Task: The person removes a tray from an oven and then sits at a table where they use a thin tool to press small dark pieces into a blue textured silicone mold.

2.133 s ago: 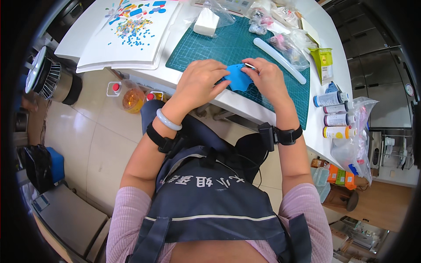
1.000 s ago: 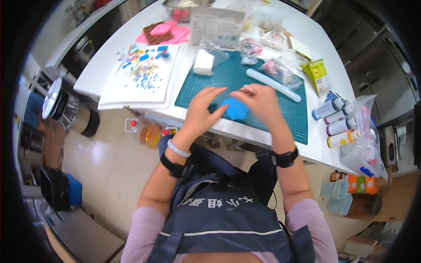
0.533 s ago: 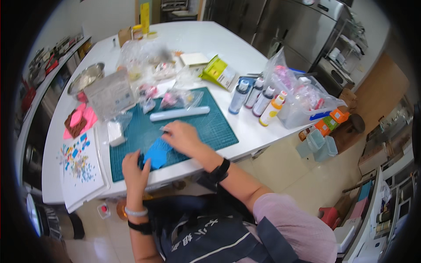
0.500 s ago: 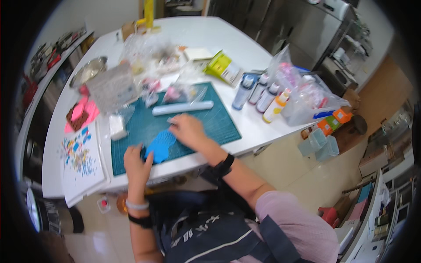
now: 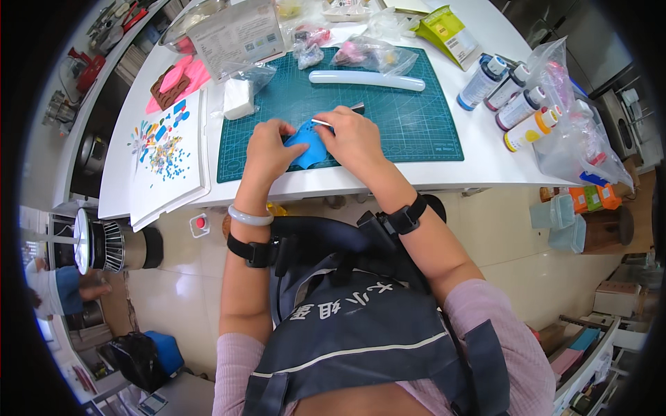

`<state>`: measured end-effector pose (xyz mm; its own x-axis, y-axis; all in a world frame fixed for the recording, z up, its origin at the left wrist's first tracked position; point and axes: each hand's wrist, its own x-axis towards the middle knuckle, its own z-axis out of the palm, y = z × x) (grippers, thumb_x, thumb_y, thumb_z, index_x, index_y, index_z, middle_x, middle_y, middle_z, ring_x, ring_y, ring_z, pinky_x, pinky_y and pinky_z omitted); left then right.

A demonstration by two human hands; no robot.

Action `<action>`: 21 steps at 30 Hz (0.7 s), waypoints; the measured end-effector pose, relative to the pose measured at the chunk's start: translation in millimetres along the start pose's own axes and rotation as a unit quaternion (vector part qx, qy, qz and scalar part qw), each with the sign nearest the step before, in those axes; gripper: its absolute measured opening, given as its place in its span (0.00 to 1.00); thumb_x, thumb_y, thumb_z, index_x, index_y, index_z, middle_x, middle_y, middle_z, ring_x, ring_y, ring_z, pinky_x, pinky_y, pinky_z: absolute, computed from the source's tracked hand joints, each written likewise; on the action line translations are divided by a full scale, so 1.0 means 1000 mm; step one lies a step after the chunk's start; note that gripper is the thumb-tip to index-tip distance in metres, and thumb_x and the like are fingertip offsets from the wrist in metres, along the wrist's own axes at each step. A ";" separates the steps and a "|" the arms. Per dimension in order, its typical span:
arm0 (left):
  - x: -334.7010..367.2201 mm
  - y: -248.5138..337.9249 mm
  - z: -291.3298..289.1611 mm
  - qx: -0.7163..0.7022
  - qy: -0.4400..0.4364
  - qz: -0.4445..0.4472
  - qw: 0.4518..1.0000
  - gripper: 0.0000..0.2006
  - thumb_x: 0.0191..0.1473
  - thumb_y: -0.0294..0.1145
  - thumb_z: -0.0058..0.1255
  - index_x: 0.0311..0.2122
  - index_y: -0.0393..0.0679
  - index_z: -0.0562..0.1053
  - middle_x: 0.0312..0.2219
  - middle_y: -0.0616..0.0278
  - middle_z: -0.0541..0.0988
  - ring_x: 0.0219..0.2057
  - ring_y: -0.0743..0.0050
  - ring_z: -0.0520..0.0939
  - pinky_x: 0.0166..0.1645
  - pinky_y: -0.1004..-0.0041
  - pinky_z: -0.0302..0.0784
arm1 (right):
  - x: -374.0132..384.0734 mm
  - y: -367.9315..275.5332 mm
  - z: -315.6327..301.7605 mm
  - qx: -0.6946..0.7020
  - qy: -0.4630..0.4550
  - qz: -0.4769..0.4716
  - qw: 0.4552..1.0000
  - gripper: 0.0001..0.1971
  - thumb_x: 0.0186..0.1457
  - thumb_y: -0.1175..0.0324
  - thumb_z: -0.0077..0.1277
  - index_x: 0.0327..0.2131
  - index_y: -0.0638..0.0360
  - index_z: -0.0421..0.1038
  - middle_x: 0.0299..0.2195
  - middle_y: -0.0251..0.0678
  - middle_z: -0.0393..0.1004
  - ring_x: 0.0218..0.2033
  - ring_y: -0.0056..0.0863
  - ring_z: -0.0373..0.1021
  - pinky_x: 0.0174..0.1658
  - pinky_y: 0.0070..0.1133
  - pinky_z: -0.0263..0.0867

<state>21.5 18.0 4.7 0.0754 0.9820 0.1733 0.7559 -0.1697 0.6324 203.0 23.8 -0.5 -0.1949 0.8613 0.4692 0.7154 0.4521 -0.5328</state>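
A blue sheet (image 5: 305, 147) is pinched by the left hand (image 5: 269, 151) at its left edge, flat on the green mat (image 5: 409, 121) near the front edge. A thin tool (image 5: 321, 123) is clamped in the right hand (image 5: 354, 137), its tip laid on the sheet. A white roller (image 5: 366, 80) lies behind, and 4 bottles (image 5: 510, 104) stand right of the mat.

I sit in a craft workroom with a kitchen feel. My white surface (image 5: 485, 156) carries a green cutting mat (image 5: 416, 125), a white rolling pin (image 5: 366, 80), squeeze bottles of colour (image 5: 517, 107), bagged supplies (image 5: 579, 139) and a board of small coloured pieces (image 5: 163, 149). Tiled floor (image 5: 173, 291) lies below, and steel cabinets (image 5: 624, 104) stand beside me.
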 end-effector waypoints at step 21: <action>0.001 -0.006 0.021 -0.293 0.003 -0.019 0.956 0.10 0.55 0.31 0.55 0.36 0.34 0.77 0.24 0.68 0.73 0.24 0.86 0.68 0.28 0.81 0.64 | -0.005 0.008 0.004 0.086 0.064 -0.082 0.991 0.07 0.51 0.66 0.56 0.34 0.54 0.79 0.31 0.34 0.77 0.30 0.35 0.74 0.32 0.26 0.70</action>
<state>30.8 21.4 -14.6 0.0490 0.9882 0.1451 0.2634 -0.1530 0.9525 207.2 24.5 -9.8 -0.2048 0.7410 0.6395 0.5534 0.6266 -0.5488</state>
